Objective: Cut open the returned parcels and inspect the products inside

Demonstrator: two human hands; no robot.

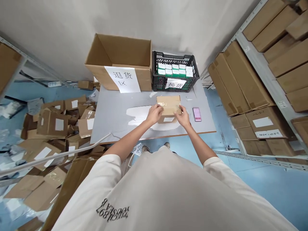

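A small cardboard box (170,100) lies on the grey table in front of me, with shiny clear tape (162,104) across its top and a white label (168,119) on its front. My left hand (154,114) is at the box's front left edge, its fingers curled closed against the cardboard near the tape. At the front right edge, my right hand (183,116) pinches with thumb and fingertips. A blurred, pale, see-through bit shows at those fingertips, and I cannot make out what it is. To the right of this hand lies a pink phone (197,114).
Behind the box stand a large open carton (141,77) with a paper sign and a black plastic crate (156,84) holding several white-and-green boxes. Used cartons (51,123) litter the floor at left. Shelves with cartons (240,80) rise at right. A white pole (72,151) crosses the lower left.
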